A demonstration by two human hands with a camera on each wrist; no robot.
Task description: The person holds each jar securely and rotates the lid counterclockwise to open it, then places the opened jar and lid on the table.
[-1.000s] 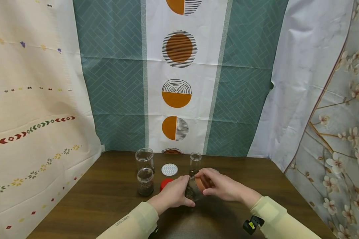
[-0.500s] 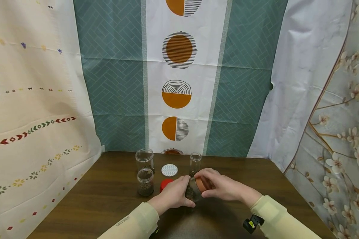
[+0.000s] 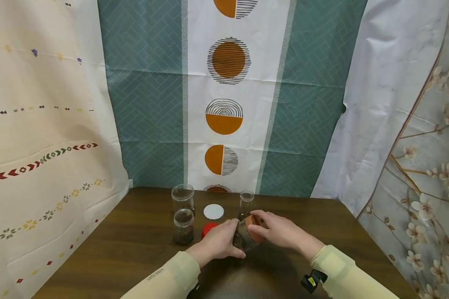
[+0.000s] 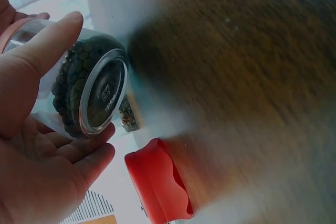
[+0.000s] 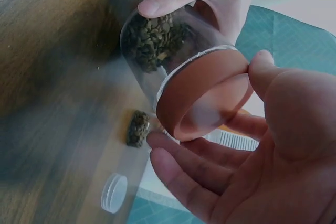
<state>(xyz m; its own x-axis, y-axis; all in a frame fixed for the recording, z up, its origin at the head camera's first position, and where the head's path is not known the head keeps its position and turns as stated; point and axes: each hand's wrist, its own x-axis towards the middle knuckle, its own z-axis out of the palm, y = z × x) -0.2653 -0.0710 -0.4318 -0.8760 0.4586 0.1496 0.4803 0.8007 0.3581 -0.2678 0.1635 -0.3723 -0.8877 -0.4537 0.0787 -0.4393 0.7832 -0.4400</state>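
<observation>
My left hand (image 3: 220, 243) grips a clear jar (image 4: 46, 85) tilted on its side, thumb on one side and fingers on the other. Dark, bean-like pieces (image 4: 79, 77) lie toward its base, which faces the left wrist camera. An orange-brown lid (image 5: 202, 90) sits on the jar's mouth. Thumb and fingers of my right hand (image 3: 282, 233) hold this lid around its rim; in the right wrist view the thumb touches one edge. Just left of the jar, a red scalloped lid (image 4: 157, 182) is partly hidden behind my left hand in the head view.
Two uncovered clear jars with dark contents, a taller one (image 3: 182, 197) and a shorter one (image 3: 183, 226), stand at left. A slim jar (image 3: 246, 201) stands behind my hands. A patterned white disc (image 3: 213, 211) lies between them; a white lid (image 5: 114, 193) lies beyond the slim jar.
The fingers of my right hand have shifted on the orange-brown lid, showing more of its outer face. My left hand keeps its hold on the jar. The head view has shifted slightly.
</observation>
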